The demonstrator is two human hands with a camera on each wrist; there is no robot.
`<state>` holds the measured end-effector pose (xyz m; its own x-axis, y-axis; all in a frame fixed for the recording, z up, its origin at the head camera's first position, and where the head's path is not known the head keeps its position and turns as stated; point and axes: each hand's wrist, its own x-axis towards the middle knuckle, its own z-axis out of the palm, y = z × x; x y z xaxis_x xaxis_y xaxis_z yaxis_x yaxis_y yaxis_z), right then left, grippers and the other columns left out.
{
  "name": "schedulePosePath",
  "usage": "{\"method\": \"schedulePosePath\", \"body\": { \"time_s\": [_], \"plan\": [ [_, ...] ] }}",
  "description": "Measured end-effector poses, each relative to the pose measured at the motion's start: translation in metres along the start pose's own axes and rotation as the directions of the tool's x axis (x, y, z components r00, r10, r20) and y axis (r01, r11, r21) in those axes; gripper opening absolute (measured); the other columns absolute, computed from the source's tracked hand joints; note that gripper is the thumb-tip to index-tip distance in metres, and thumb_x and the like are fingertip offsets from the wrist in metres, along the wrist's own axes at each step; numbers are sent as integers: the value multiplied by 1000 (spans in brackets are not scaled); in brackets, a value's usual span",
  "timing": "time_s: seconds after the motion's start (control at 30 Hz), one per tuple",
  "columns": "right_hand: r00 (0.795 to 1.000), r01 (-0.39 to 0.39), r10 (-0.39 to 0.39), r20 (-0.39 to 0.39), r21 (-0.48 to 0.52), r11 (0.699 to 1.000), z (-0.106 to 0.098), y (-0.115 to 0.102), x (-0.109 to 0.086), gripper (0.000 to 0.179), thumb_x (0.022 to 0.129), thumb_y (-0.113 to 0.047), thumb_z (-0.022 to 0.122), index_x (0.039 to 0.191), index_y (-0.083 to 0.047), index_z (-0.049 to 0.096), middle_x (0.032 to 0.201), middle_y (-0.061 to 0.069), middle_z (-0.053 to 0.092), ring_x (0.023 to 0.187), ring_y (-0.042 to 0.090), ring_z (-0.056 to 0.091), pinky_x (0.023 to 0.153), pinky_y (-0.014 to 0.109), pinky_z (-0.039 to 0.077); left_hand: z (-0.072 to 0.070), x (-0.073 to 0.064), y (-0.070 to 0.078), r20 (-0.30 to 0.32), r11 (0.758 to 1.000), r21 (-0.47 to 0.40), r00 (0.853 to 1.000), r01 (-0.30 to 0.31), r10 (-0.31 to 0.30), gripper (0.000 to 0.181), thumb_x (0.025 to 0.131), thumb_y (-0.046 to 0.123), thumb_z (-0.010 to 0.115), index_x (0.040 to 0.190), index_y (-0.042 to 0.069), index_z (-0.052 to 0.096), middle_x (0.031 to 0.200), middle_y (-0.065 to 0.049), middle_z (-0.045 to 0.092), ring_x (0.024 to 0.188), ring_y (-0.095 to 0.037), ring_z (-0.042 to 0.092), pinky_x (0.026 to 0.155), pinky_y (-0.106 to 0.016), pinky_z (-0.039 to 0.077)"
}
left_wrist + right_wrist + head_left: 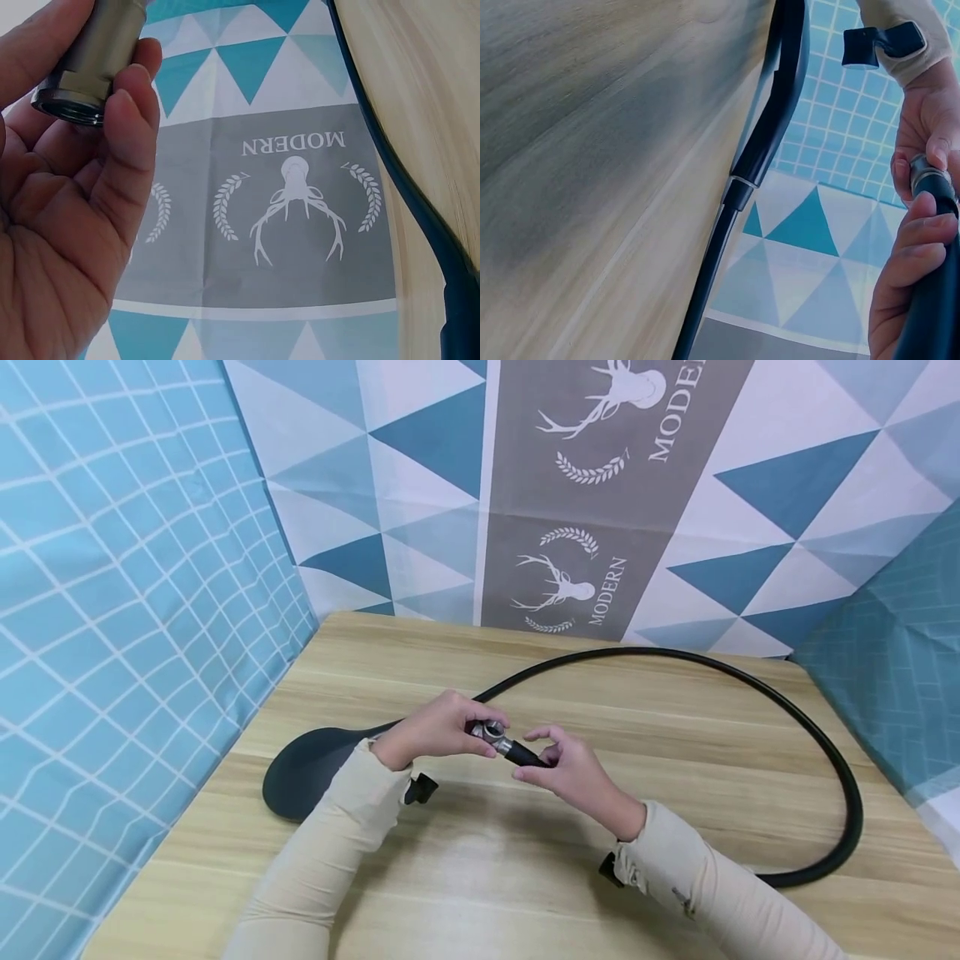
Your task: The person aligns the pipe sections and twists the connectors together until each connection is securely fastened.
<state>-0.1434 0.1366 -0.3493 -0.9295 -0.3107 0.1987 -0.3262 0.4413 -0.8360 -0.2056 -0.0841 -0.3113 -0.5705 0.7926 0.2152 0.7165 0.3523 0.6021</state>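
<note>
In the head view my left hand (438, 727) pinches a silver metal fitting (491, 732) with a round opening. The left wrist view shows this fitting (101, 56) as a cylinder with a threaded mouth, between thumb and fingers. My right hand (573, 777) grips the black sleeve-like end (527, 755) of a hose, its silver collar up against the fitting. In the right wrist view, fingers curl round the thick black end (930, 300). Behind the left forearm lies a black shower head (311, 772) with a broad oval face, partly hidden.
The black hose (675, 652) arcs from the shower head's handle (769, 139) across the back and right of the wooden table (465, 893), then passes behind the right sleeve. Patterned cloth (420, 485) stands behind the table, with blue checked cloth (135, 568) on the left.
</note>
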Motion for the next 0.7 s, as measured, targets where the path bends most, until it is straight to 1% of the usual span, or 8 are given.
{"method": "schedulePosePath", "body": {
  "time_s": [0.07,0.13,0.23,0.37,0.47,0.6,0.7],
  "plan": [
    [1000,-2,2,-14,-7,1000,0,0,0,34,77,-2,80,103,6,59,64,8,65,50,5,48,46,22,35,1,0,-1,-6,1000,-5,1000,-1,1,30,80,6,79,108,0,71,97,-10,73,68,-3,56,62,-20,48],
    [1000,10,-10,-23,-9,1000,1,0,0,31,77,-1,80,99,6,60,64,9,66,52,6,50,47,22,36,1,1,-1,-14,1000,-13,1000,-1,1,30,79,5,79,107,-1,71,98,-11,73,68,-3,56,62,-20,49],
    [999,16,-17,-33,-12,1000,0,-1,0,28,77,-2,80,96,6,62,66,10,67,53,6,50,46,22,36,1,1,-1,-22,1000,-11,1000,-10,9,28,79,5,79,106,0,71,93,-9,73,67,-3,55,61,-20,48],
    [1000,-1,1,-31,2,1000,1,0,-1,22,78,-2,79,93,8,65,70,13,69,52,7,48,46,22,36,3,0,-2,-22,1000,-23,1000,-7,7,27,79,5,79,104,1,71,89,-7,72,66,-2,54,61,-20,47],
    [1000,-15,16,-25,24,1000,1,0,-1,20,79,-1,77,93,8,67,71,12,69,52,6,46,46,21,36,3,0,-2,-26,1000,-26,1000,-11,10,27,79,4,79,104,0,71,90,-8,72,67,-2,54,62,-20,48],
    [1000,-14,15,-25,35,999,0,0,-1,19,80,-1,76,95,10,68,66,9,66,50,5,44,44,21,34,3,1,-2,-20,1000,-28,1000,-10,9,27,79,5,79,105,0,71,92,-9,72,68,-2,55,62,-20,48],
    [1000,-15,16,-20,51,999,0,0,-1,19,81,0,75,95,11,68,65,13,64,49,4,44,43,20,34,3,1,-2,-15,999,-33,1000,-2,1,28,79,5,79,106,0,71,93,-9,73,69,-3,56,63,-20,49]
  ]
}}
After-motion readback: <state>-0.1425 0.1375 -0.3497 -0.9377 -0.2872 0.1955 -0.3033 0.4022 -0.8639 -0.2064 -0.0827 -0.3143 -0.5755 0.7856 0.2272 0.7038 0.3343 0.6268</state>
